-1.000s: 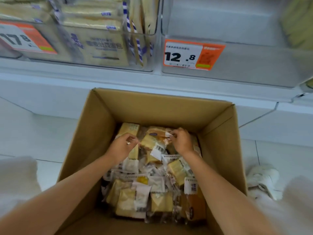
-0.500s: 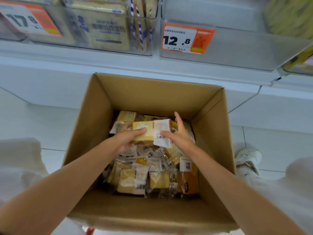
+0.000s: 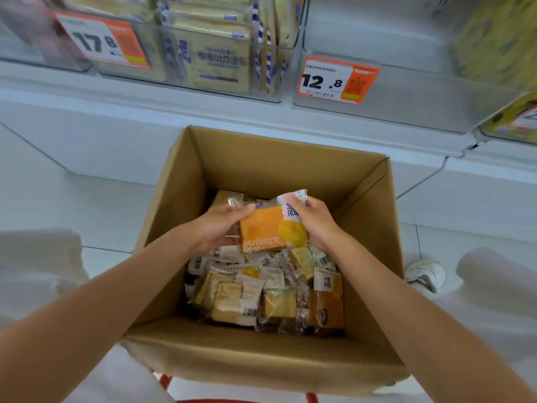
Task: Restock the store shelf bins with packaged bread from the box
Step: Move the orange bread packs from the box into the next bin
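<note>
The left hand is gripping the left edge of an orange bread packet, fingers curled around it, above the open cardboard box. The right hand is pinching the packet's right end, and more packets are lying below in the box.

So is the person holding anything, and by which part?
Yes: one orange bread packet, above the box. The left hand holds its left edge; the right hand grips its right side near the top corner.
</note>
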`<state>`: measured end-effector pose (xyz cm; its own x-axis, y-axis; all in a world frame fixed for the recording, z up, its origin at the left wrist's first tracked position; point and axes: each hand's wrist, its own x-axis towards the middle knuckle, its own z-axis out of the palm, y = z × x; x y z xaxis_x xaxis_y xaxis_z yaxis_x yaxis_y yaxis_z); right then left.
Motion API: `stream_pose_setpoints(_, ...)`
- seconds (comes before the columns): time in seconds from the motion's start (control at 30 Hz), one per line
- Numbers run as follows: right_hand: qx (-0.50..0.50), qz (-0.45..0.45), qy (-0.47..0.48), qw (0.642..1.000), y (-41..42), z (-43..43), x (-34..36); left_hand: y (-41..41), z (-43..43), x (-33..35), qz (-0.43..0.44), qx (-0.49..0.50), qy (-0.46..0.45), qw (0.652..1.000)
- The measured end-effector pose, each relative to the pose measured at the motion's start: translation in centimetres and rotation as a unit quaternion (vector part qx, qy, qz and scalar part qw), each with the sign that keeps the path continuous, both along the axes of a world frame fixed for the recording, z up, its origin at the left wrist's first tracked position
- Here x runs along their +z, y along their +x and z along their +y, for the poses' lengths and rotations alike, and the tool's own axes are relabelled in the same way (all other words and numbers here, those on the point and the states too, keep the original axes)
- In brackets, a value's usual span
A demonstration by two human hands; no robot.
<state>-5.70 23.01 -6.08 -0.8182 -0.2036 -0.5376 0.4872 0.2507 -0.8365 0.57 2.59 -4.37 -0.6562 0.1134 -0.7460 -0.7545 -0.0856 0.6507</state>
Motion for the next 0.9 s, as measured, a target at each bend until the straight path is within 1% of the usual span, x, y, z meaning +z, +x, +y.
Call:
stream_pose_setpoints(0.07, -0.002, -0.072, -0.056, 0.996, -0.6, -0.2, -0.2, 0.3, 0.0, -0.7, 0.005, 0.061, -0.012, 0.998)
stream_pose_setpoints(0.13, -0.017, -0.093, -0.09, 0.991, -1.9, 0.3, -0.6, 0.3, -0.8, -1.7, -0.016, 0.155, 0.014, 0.988)
stream_pose_setpoints(0.17, -0.02, -0.076, -0.069, 0.995, -2.5, 0.8, -1.1, 0.2, -1.3, -2.0, -0.027, 0.202, 0.018, 0.979)
stream_pose_setpoints(0.2, -0.005, -0.04, -0.01, 0.999, -3.0, 1.3, -1.8, 0.2, -1.8, -2.2, -0.033, 0.236, 0.015, 0.971)
stream_pose_setpoints(0.23, 0.031, -0.002, 0.065, 0.997, -3.4, 1.9, -2.8, 0.1, -2.2, -2.4, -0.034, 0.255, 0.006, 0.966)
stream_pose_setpoints(0.27, 0.085, 0.026, 0.13, 0.987, -3.6, 2.3, -4.1, 0.0, -2.5, -2.7, -0.034, 0.264, 0.004, 0.964)
stream_pose_setpoints(0.3, 0.145, 0.036, 0.173, 0.973, -3.6, 2.5, -5.4, 0.0, -2.7, -3.0, -0.032, 0.264, 0.006, 0.964)
stream_pose_setpoints(0.37, 0.242, 0.044, 0.206, 0.947, -3.4, 2.0, -8.1, -0.1, -2.7, -3.7, -0.032, 0.255, 0.017, 0.966)
stream_pose_setpoints(0.43, 0.322, 0.103, 0.249, 0.908, -3.3, 1.1, -10.5, 0.1, -2.7, -4.4, -0.028, 0.24, 0.023, 0.97)
stream_pose_setpoints(0.5, 0.348, 0.175, 0.303, 0.87, -3.5, 0.3, -12.4, 0.2, -2.9, -5.1, -0.026, 0.235, 0.014, 0.972)
stream_pose_setpoints(0.57, 0.333, 0.219, 0.326, 0.857, -3.9, -0.3, -13.8, 0.4, -2.9, -5.4, -0.025, 0.237, -0.012, 0.971)
stream_pose_setpoints(0.63, 0.329, 0.236, 0.354, 0.843, -4.3, -0.5, -13.9, 0.4, -2.9, -5.9, -0.025, 0.236, -0.046, 0.97)
stream_pose_setpoints(0.67, 0.327, 0.232, 0.355, 0.845, -4.5, -0.5, -13.5, 0.4, -2.9, -6.1, -0.027, 0.234, -0.058, 0.97)
stream_pose_setpoints(0.7, 0.314, 0.217, 0.336, 0.861, -4.7, -0.3, -12.7, 0.4, -2.9, -6.2, -0.029, 0.236, -0.065, 0.969)
stream_pose_setpoints(0.77, 0.251, 0.186, 0.275, 0.909, -4.8, -0.1, -10.2, 0.2, -2.6, -6.4, -0.038, 0.246, -0.066, 0.966)
stream_pose_setpoints(0.8, 0.216, 0.184, 0.25, 0.926, -4.4, -0.3, -8.8, 0.0, -2.3, -6.5, -0.044, 0.248, -0.063, 0.966)
stream_pose_setpoints(0.87, 0.186, 0.19, 0.184, 0.946, -2.7, -1.2, -5.7, -0.4, -1.3, -6.1, -0.052, 0.235, -0.027, 0.97)
stream_pose_setpoints(0.9, 0.206, 0.186, 0.145, 0.95, -1.8, -2.0, -4.3, -0.6, -0.7, -5.7, -0.048, 0.221, -0.004, 0.974)
